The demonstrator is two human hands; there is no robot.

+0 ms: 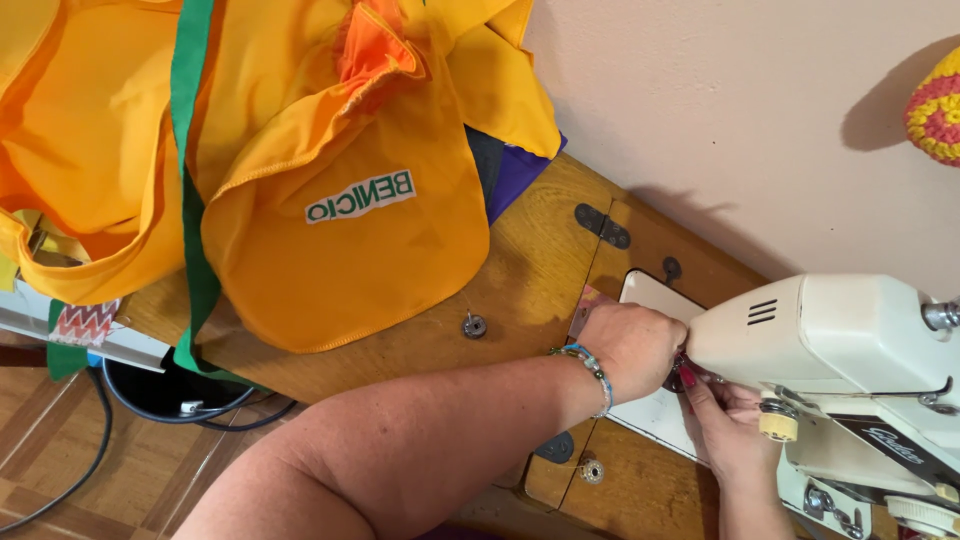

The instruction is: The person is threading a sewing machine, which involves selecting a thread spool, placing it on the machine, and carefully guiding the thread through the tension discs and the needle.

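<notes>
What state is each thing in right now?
Left hand: closed, at the machine's needle end.
Right hand: under the head, fingers curled.
Sewing machine: upright on the table.
Orange cloth: heaped, overhanging the edge.
Bobbin: lying loose.
Cables: trailing on the floor.

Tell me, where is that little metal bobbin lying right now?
In the head view the metal bobbin lies on the wooden table, just below the orange fabric and left of the left hand.
</notes>
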